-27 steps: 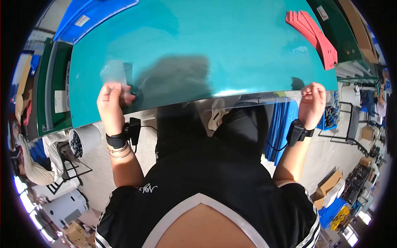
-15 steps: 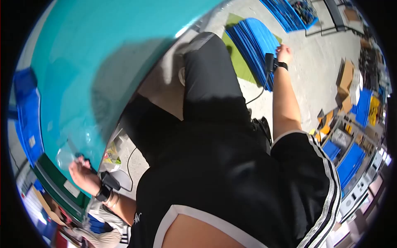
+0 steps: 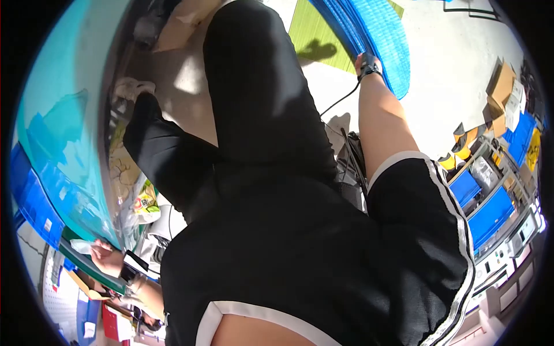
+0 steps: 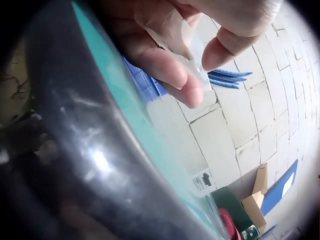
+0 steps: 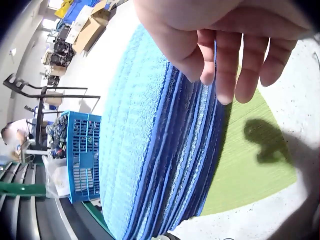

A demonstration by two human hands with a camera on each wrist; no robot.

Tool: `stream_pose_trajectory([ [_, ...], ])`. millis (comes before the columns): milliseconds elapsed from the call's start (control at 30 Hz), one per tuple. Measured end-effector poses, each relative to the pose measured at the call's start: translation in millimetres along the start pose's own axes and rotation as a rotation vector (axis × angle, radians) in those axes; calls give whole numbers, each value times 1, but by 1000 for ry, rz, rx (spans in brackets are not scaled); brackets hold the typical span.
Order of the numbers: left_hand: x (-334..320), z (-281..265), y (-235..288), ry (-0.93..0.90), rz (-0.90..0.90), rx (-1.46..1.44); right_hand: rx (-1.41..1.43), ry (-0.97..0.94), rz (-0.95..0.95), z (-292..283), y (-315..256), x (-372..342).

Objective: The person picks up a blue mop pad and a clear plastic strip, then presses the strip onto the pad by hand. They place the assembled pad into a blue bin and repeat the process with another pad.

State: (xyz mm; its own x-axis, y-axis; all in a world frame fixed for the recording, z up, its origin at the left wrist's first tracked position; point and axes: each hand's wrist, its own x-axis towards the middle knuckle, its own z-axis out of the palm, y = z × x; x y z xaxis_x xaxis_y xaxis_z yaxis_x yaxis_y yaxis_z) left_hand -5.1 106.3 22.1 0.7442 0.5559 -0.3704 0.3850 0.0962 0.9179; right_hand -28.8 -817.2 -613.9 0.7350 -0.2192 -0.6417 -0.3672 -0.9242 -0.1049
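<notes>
My left hand (image 3: pixel 108 259) is at the far left beside the table edge, pinching a piece of clear plastic film (image 3: pixel 82 246). In the left wrist view the film (image 4: pixel 172 35) lies between the thumb and curled fingers of that hand (image 4: pixel 200 45). My right hand (image 3: pixel 367 63) is down at a stack of blue textile pads (image 3: pixel 395 49). In the right wrist view the hand (image 5: pixel 235 45) hangs over the edges of the pads (image 5: pixel 132 115), thumb and fingers apart and pointing down; whether the fingertips touch the stack I cannot tell.
The stack lies on a green mat (image 3: pixel 314 29) on the floor. The teal table (image 3: pixel 49 104) is at the left, with a blue bin (image 3: pixel 36 199) beside it. A blue crate (image 5: pixel 85 157) stands beyond the pads. Cardboard boxes (image 3: pixel 501 86) are at the right.
The view has turned and leaned toward the right side. My right hand has left the table edge and moved down to the blue stack. The film has stayed in my left hand.
</notes>
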Motion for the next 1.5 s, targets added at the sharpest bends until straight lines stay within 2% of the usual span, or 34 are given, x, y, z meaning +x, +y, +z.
stream_pose_trajectory([
  [33, 2, -3, 1, 11, -10, -6, 351, 540, -222, 67, 48, 43],
  [67, 4, -5, 2, 16, -16, -15, 12, 1023, -46, 70, 34, 47],
  [100, 2, -1, 2, 24, 6, -2, 19, 1017, -46, 46, 11, 30],
  [133, 3, 2, 5, 67, -11, 14, 38, 854, 65, 4, 1, 16],
  [200, 20, -36, 11, -78, -110, -39, 73, 523, 277, -76, -32, -38],
  [267, 19, -33, 14, -92, -100, -12, 100, 181, 478, -166, -99, -94],
  [300, 14, -19, 14, 13, -93, 11, -16, 104, 392, -152, -87, -86],
  [333, 11, -11, 15, 118, -83, 32, -13, 99, 392, -107, -52, -64],
  [400, 15, -18, 15, 81, -86, 5, -106, 241, 321, -35, 6, 4],
  [433, 20, -31, 16, 15, -110, 4, -109, 160, 404, -87, -29, -31],
  [467, 22, -35, 17, -49, -135, 4, -106, 159, 401, -90, -36, -32],
  [533, 17, -23, 21, -4, -182, 49, 139, 238, 578, -91, -39, -33],
  [600, 2, 9, 15, 91, -86, 85, 51, 176, 577, -77, -24, -21],
  [667, 3, 4, 14, 97, -88, 86, 540, 239, 776, -67, -22, -13],
  [700, 5, 0, 15, 99, -91, 89, 556, 224, 856, -108, -48, -36],
  [800, 10, -7, 15, 159, -65, 94, 447, 263, 805, -111, -51, -46],
  [933, 10, -9, 14, 105, -56, 85, 392, 335, 754, -104, -44, -41],
  [1067, 10, -12, 15, 132, -56, 115, 312, 412, 694, -78, -29, -43],
  [1100, 10, -8, 16, 133, -52, 118, 378, 380, 709, -73, -24, -40],
  [1167, 9, -2, 15, 134, -45, 121, 319, 450, 700, -37, 1, -21],
  [1200, 9, -2, 14, 119, -21, 131, 258, 518, 691, -37, -1, -22],
  [1267, 9, -2, 14, 105, 4, 144, 335, 518, 696, -40, -2, -27],
  [1333, 12, -9, 17, 114, -41, 124, -4, 584, 483, -29, 7, -23],
  [1367, 15, -15, 18, 115, -40, 125, 39, 483, 513, -26, 12, -18],
  [1433, 19, -25, 20, 33, -106, 126, 55, 510, 504, -28, 9, -19],
  [1500, 15, -17, 17, 76, -58, 131, 84, 572, 487, -36, 10, -21],
])
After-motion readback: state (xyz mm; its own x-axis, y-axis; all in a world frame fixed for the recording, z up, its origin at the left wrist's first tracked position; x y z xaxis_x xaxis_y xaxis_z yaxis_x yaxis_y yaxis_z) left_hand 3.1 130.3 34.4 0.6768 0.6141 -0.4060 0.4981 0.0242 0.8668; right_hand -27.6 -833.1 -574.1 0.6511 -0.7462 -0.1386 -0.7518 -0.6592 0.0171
